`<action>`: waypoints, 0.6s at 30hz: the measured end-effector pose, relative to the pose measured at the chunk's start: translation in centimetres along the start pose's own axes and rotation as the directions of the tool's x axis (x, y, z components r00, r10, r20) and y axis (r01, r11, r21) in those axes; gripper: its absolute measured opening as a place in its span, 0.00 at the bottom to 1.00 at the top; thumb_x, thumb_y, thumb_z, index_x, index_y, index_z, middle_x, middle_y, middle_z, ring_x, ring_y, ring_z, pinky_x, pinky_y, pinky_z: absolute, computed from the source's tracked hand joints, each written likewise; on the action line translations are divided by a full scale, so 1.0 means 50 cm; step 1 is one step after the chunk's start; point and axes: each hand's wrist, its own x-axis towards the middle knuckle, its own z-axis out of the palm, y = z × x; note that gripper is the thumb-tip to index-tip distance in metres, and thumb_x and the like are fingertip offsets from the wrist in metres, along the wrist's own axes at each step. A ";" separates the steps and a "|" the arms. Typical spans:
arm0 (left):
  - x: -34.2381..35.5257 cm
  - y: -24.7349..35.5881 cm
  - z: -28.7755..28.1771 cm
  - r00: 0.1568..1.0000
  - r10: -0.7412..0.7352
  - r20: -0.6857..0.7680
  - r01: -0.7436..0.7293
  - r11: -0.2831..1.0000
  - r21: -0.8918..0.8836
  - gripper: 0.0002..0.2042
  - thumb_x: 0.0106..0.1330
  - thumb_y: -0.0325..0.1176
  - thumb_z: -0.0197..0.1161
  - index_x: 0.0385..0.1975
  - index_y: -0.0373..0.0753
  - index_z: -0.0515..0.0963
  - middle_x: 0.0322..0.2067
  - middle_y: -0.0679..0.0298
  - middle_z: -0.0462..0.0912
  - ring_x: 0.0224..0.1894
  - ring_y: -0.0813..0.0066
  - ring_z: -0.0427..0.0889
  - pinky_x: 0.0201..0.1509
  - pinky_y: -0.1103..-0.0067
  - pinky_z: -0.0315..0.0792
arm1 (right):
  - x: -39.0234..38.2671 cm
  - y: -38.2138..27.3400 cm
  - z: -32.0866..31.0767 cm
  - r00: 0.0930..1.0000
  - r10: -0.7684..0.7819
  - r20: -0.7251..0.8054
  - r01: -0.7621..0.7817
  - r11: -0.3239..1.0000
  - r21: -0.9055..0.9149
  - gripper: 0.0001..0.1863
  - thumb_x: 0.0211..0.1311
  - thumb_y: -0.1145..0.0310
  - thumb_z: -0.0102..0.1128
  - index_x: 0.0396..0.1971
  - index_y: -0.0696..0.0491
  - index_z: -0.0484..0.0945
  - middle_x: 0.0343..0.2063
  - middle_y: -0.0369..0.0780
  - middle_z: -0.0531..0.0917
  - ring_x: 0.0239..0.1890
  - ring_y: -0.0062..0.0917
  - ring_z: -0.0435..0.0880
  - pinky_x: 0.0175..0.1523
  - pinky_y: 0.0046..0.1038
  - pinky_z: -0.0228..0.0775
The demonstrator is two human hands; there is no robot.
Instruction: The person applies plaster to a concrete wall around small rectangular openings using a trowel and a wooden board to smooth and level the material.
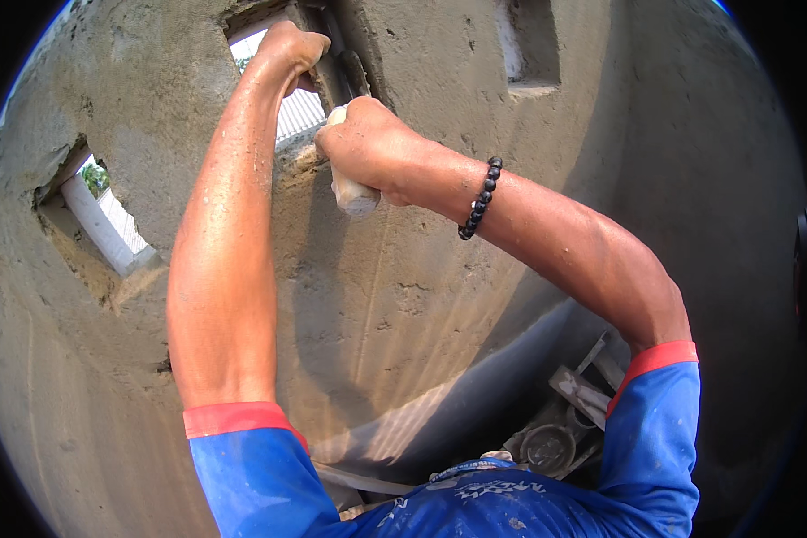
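Note:
My left hand [291,52] is closed at the upper small wall opening [300,117], against its dark right side; what its fingers grip is hidden. Just below and right of it, my right hand [359,143] is wrapped round the pale handle [354,197] of a tool, whose dark, narrow upper part [354,70] reaches up along that side of the opening. Around both hands is rough grey plastered wall [394,296].
A second opening [103,215] with a pale bar across it lies at the left, and a recess [529,45] at the upper right. Low at the right sit a round container [547,446] and mortar-stained boards [583,394]. Beside them the wall [708,224] turns into shadow.

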 end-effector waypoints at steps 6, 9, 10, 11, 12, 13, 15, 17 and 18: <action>-0.020 0.020 -0.010 0.999 -0.032 0.021 0.030 0.996 0.087 0.24 0.59 0.36 0.64 0.45 0.17 0.74 0.31 0.40 0.79 0.29 0.58 0.84 0.26 0.65 0.80 | 0.003 0.005 -0.011 1.000 -0.023 -0.008 0.023 1.000 -0.015 0.15 0.57 0.73 0.52 0.38 0.71 0.76 0.34 0.53 0.82 0.34 0.33 0.84 0.36 0.38 0.77; -0.027 0.020 -0.014 0.998 -0.068 -0.009 0.069 0.994 0.089 0.23 0.59 0.36 0.64 0.46 0.19 0.75 0.33 0.38 0.79 0.32 0.55 0.84 0.31 0.65 0.81 | -0.001 0.003 -0.026 0.999 -0.032 0.044 0.031 0.999 0.021 0.22 0.57 0.70 0.56 0.42 0.76 0.71 0.32 0.52 0.79 0.31 0.32 0.82 0.35 0.38 0.74; -0.027 0.018 -0.012 0.997 -0.075 -0.014 0.076 0.993 0.091 0.23 0.59 0.36 0.64 0.46 0.19 0.75 0.33 0.38 0.79 0.32 0.55 0.84 0.31 0.65 0.81 | -0.002 0.006 -0.028 0.998 -0.033 0.052 0.032 0.999 0.021 0.22 0.57 0.70 0.56 0.42 0.76 0.71 0.32 0.52 0.79 0.31 0.32 0.82 0.35 0.38 0.74; -0.016 0.013 -0.008 0.997 -0.057 -0.044 0.063 0.990 0.129 0.23 0.59 0.36 0.64 0.45 0.19 0.76 0.34 0.37 0.79 0.33 0.54 0.85 0.32 0.65 0.82 | -0.003 0.006 -0.028 0.997 -0.047 0.064 0.046 0.999 0.029 0.21 0.57 0.70 0.57 0.41 0.75 0.71 0.31 0.51 0.79 0.30 0.31 0.81 0.34 0.37 0.74; 0.001 -0.001 -0.002 0.996 -0.041 -0.074 0.053 0.984 0.170 0.23 0.59 0.37 0.64 0.44 0.18 0.76 0.36 0.36 0.80 0.33 0.54 0.85 0.33 0.66 0.82 | -0.004 0.008 -0.025 0.995 -0.063 0.079 0.060 0.997 0.039 0.20 0.57 0.70 0.57 0.40 0.74 0.72 0.29 0.50 0.78 0.29 0.30 0.80 0.33 0.37 0.73; 0.039 -0.045 -0.008 0.991 -0.003 -0.131 0.006 1.000 0.024 0.21 0.58 0.35 0.62 0.41 0.17 0.76 0.35 0.37 0.81 0.32 0.53 0.86 0.32 0.66 0.83 | -0.010 -0.001 -0.013 0.992 -0.083 0.092 0.079 0.996 0.046 0.18 0.57 0.70 0.57 0.39 0.72 0.73 0.28 0.49 0.78 0.27 0.29 0.79 0.30 0.35 0.72; -0.005 0.032 0.037 0.988 -0.071 -0.136 0.073 0.997 0.012 0.17 0.55 0.30 0.58 0.39 0.22 0.77 0.34 0.41 0.82 0.33 0.56 0.85 0.36 0.67 0.80 | 0.002 0.024 -0.032 0.996 -0.059 0.067 0.057 0.998 0.024 0.18 0.57 0.70 0.57 0.39 0.72 0.74 0.27 0.48 0.78 0.27 0.29 0.79 0.30 0.35 0.71; -0.033 0.085 0.041 0.966 -0.134 -0.223 0.159 0.982 0.101 0.18 0.52 0.26 0.56 0.44 0.27 0.77 0.39 0.39 0.82 0.38 0.52 0.86 0.41 0.68 0.81 | -0.001 0.020 -0.034 0.996 -0.067 0.066 0.066 0.998 0.016 0.17 0.57 0.70 0.57 0.38 0.71 0.74 0.27 0.48 0.78 0.26 0.29 0.79 0.29 0.34 0.71; -0.023 0.083 0.039 0.968 -0.139 -0.208 0.175 0.970 0.167 0.19 0.52 0.27 0.56 0.44 0.28 0.78 0.40 0.40 0.82 0.40 0.51 0.86 0.45 0.66 0.80 | -0.005 0.016 -0.030 0.995 -0.072 0.072 0.068 0.996 0.053 0.17 0.57 0.70 0.57 0.38 0.71 0.74 0.27 0.47 0.78 0.25 0.28 0.79 0.28 0.34 0.71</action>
